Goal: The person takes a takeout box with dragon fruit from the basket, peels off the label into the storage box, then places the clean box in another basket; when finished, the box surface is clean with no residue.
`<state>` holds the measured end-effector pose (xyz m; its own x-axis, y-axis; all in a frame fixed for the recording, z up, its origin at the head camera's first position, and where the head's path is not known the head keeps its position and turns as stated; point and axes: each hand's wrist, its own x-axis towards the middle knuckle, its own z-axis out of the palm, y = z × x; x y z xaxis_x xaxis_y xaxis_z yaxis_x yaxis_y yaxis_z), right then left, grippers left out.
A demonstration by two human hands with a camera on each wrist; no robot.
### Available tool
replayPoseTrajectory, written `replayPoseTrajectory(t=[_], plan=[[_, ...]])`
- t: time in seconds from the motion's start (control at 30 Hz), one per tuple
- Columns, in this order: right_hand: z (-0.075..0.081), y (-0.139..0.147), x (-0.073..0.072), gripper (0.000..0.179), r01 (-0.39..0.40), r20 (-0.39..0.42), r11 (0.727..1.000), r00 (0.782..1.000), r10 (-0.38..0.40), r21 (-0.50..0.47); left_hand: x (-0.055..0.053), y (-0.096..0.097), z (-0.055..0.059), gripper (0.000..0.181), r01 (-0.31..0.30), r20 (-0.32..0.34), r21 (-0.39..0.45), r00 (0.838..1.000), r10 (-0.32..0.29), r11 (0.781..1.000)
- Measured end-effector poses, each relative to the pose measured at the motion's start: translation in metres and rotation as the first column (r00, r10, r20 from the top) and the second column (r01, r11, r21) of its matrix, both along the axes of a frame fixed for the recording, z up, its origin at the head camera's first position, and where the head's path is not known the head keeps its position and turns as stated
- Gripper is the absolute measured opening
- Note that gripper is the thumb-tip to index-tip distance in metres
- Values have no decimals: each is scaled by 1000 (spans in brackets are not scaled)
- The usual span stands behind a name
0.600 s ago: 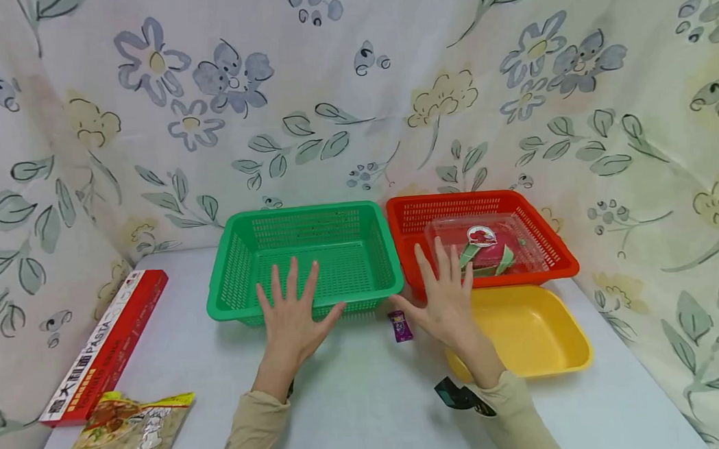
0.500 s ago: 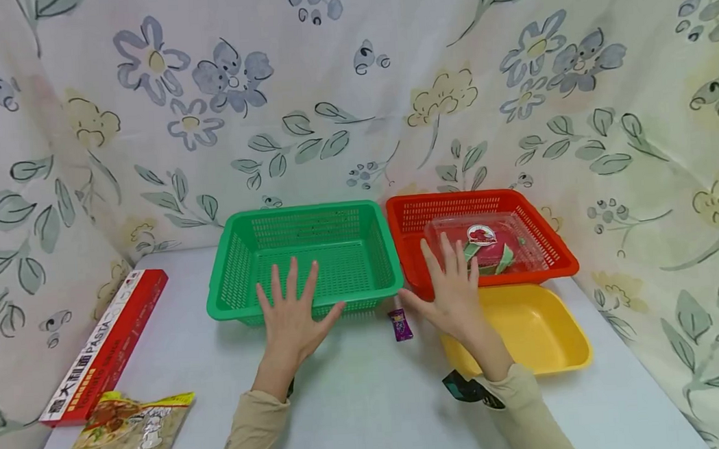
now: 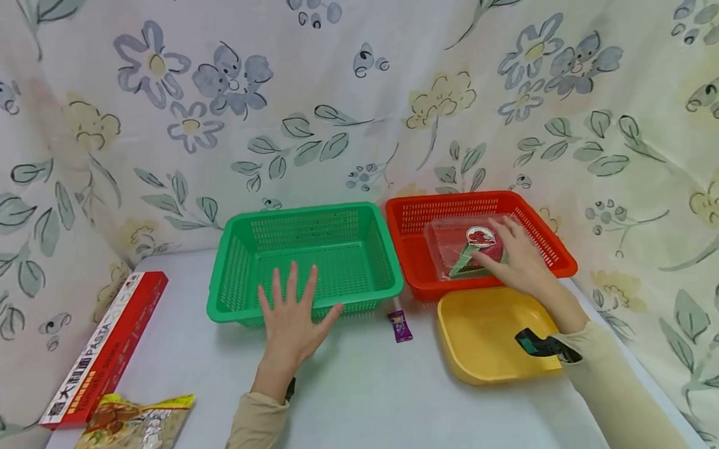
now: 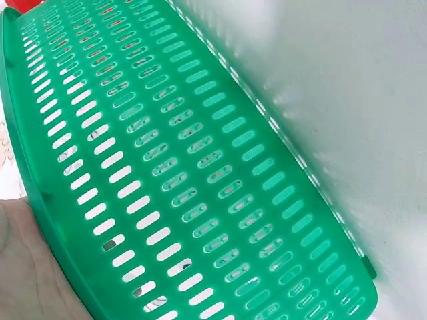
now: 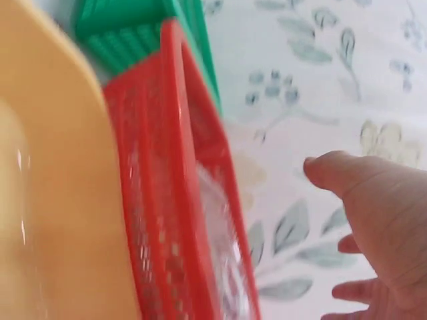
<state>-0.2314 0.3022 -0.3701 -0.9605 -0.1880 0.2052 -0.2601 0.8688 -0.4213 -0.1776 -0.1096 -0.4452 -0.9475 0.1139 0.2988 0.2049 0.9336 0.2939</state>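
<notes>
In the head view my left hand (image 3: pixel 292 328) is held with fingers spread at the front rim of the green slotted basket (image 3: pixel 337 257). The left wrist view has part of that hand (image 4: pixel 30 267) beside the basket's wall (image 4: pixel 200 153); contact cannot be told. My right hand (image 3: pixel 519 263) hovers over the red basket (image 3: pixel 435 206), fingers loosely bent and holding nothing. Under it lies a clear plastic box (image 3: pixel 447 240) with a round label and red and green contents, partly covered by the hand. The right wrist view puts this hand (image 5: pixel 383 220) apart from the red basket's rim (image 5: pixel 177 133).
A yellow tray (image 3: pixel 480 341) sits in front of the red basket, below my right forearm. Between the baskets' fronts lies a small purple wrapped candy (image 3: pixel 399 326). At left are a red pasta box (image 3: pixel 110 343) and a plastic food bag (image 3: pixel 125 438). Floral cloth (image 3: pixel 326 82) hangs behind.
My right hand has moved right, from near the candy and the red basket's left side to over the clear plastic box. The left hand stays about where it was.
</notes>
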Motion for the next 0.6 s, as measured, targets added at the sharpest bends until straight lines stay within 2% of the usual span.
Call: replayPoseTrajectory(t=[0.2, 0.37, 0.43, 0.5, 0.6], plan=[[-12, 42, -23, 80, 40, 39, 998, 999, -38, -48, 0, -1, 1, 87, 0, 9, -4, 1000, 0, 1000], [-31, 65, -34, 78, 74, 91, 994, 994, -67, -81, -1, 2, 2, 85, 14, 18, -3, 1000, -14, 1000], [-37, 72, -35, 79, 90, 126, 993, 989, -80, -78, -2, 9, 3, 82, 56, 3, 15, 998, -56, 998], [-41, 77, -36, 80, 99, 152, 993, 985, -88, -66, -6, 21, 6, 77, 122, -26, 23, 992, -121, 992], [-41, 82, -37, 79, 106, 166, 992, 982, -93, -72, -18, 48, 13, 69, 243, -77, 1, 967, -242, 970]])
